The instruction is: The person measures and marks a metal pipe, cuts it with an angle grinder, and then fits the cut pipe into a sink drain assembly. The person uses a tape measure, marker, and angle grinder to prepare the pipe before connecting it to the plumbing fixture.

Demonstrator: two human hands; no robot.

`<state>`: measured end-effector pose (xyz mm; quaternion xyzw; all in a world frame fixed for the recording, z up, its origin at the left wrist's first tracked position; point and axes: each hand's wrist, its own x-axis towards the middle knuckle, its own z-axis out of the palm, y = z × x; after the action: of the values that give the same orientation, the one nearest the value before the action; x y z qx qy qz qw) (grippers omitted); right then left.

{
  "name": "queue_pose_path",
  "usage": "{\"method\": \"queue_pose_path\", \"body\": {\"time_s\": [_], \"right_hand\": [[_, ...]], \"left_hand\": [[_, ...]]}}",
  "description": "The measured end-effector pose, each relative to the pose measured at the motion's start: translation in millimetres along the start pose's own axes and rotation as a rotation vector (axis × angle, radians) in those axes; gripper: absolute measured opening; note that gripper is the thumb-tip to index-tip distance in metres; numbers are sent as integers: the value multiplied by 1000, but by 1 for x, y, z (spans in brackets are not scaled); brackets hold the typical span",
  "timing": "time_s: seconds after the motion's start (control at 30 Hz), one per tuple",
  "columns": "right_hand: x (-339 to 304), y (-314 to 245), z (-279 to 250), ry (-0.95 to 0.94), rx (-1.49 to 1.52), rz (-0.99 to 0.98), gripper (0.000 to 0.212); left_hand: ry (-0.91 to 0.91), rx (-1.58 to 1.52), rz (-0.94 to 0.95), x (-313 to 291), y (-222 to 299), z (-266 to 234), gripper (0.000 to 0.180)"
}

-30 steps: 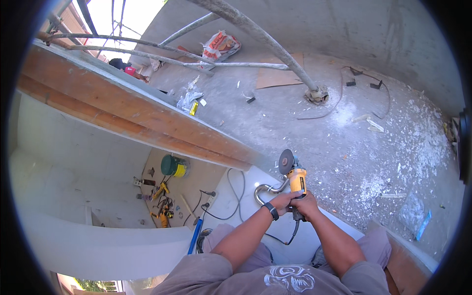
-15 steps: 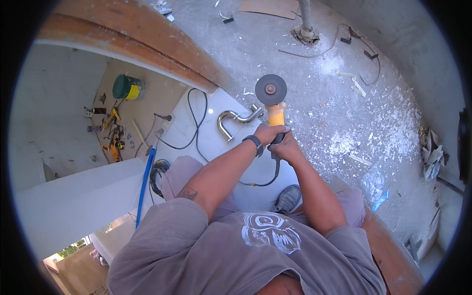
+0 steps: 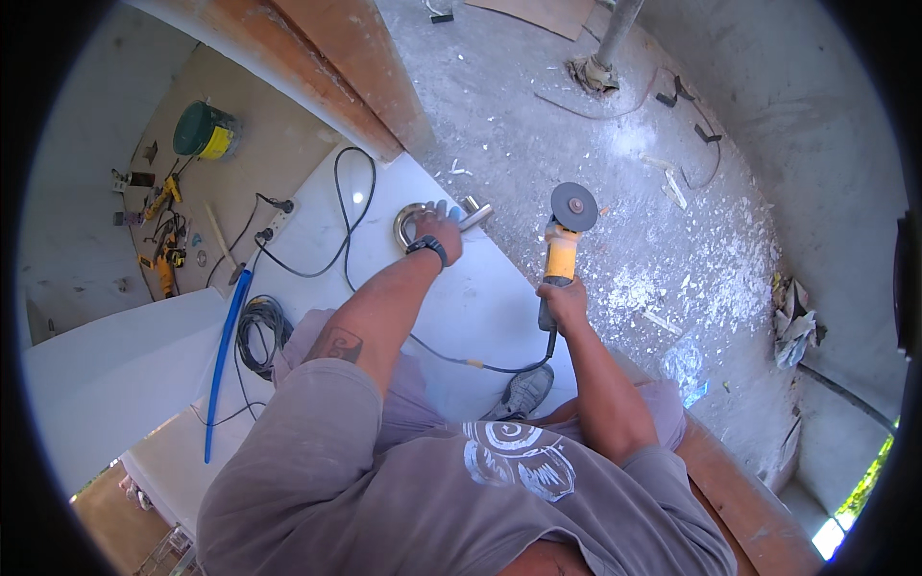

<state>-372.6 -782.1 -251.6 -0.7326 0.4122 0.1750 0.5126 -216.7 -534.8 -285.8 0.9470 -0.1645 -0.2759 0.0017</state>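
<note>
While the right hand [image 3: 565, 300] grips the yellow angle grinder [image 3: 564, 242], the left hand [image 3: 437, 230] clamps a curved metal pipe [image 3: 429, 217] on the white slab [image 3: 480, 307], hands apart

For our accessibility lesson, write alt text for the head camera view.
Seen from above, a person's right hand grips a yellow angle grinder while the left hand holds a curved metal pipe on a white slab, above dusty concrete floor.

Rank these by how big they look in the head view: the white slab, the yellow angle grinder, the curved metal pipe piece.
1. White slab
2. Yellow angle grinder
3. Curved metal pipe piece, partly hidden by the left hand, so its full size is unsure.
</note>
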Motion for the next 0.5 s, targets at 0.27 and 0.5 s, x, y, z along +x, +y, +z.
{"method": "queue_pose_path", "body": {"time_s": [0.27,0.5], "right_hand": [[-6,11,21,-14,-68,-71,46],[-17,-5,78,-106,-229,-154,55]], "left_hand": [[-161,214,137,7,-58,13,39],[-210,-222,77,-22,-153,-98,36]]}}
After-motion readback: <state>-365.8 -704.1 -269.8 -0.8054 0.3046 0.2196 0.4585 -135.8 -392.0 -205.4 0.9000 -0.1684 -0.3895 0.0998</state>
